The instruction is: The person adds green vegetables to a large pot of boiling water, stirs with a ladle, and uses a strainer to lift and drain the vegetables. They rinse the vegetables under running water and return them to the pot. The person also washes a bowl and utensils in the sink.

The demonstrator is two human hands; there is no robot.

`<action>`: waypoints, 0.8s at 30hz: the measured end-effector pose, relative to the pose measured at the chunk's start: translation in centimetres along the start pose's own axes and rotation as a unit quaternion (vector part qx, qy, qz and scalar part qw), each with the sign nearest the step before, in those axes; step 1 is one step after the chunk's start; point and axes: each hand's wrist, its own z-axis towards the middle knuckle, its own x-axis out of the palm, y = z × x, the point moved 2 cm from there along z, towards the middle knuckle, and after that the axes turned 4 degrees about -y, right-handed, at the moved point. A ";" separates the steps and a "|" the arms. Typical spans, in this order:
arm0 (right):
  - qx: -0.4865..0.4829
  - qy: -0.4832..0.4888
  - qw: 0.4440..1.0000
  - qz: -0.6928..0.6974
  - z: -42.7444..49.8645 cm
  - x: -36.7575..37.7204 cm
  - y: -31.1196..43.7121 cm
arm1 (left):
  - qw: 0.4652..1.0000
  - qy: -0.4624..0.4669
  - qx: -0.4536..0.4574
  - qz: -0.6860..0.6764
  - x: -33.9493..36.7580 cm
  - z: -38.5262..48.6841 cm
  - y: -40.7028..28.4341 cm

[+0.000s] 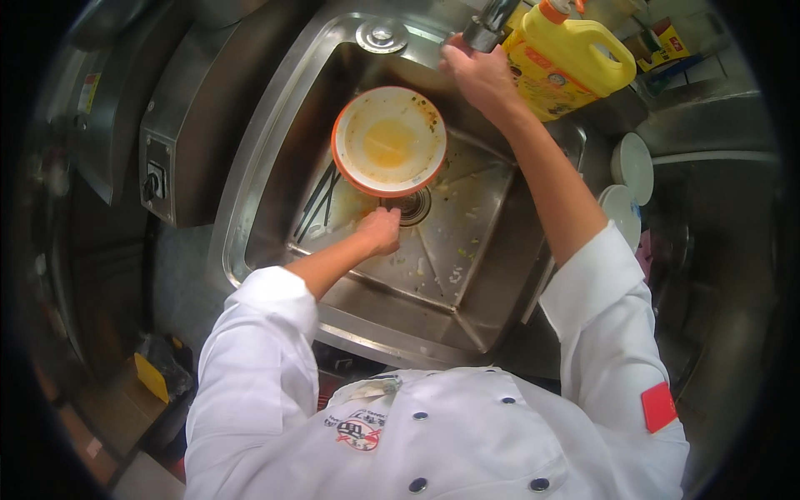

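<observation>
A deep steel sink (500,262) lies before me. In it a white bowl with an orange rim (389,142) stands above the basin floor, with yellowish liquid and green bits inside. My left hand (381,230), fingers curled, is just below the bowl, beside the drain (412,206); whether it holds anything is hidden. My right hand (478,72) is raised at the metal faucet (484,32), its fingers around or behind the spout end; their exact grip is unclear. Dark chopsticks (317,203) lie at the basin's left side. Food scraps are scattered on the sink floor.
A yellow plastic jug (565,62) stands behind the sink, right of the faucet. White dishes (632,169) are at the right, beyond the rim. A round steel drain cover (381,35) sits on the back ledge. A steel cabinet with a knob (153,182) stands at the left.
</observation>
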 end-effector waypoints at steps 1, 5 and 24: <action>-0.071 -0.009 0.997 0.000 0.4 0.4 0.4 | 1.000 0.023 -0.008 0.014 -0.8 -0.6 -0.3; -0.102 0.017 0.995 -0.012 2.0 1.4 0.4 | 0.985 0.069 0.131 -0.093 -5.2 -3.8 -3.0; 0.149 0.045 0.972 0.179 4.5 2.3 -2.8 | 0.476 -0.134 -0.032 -0.869 -16.4 3.2 -8.8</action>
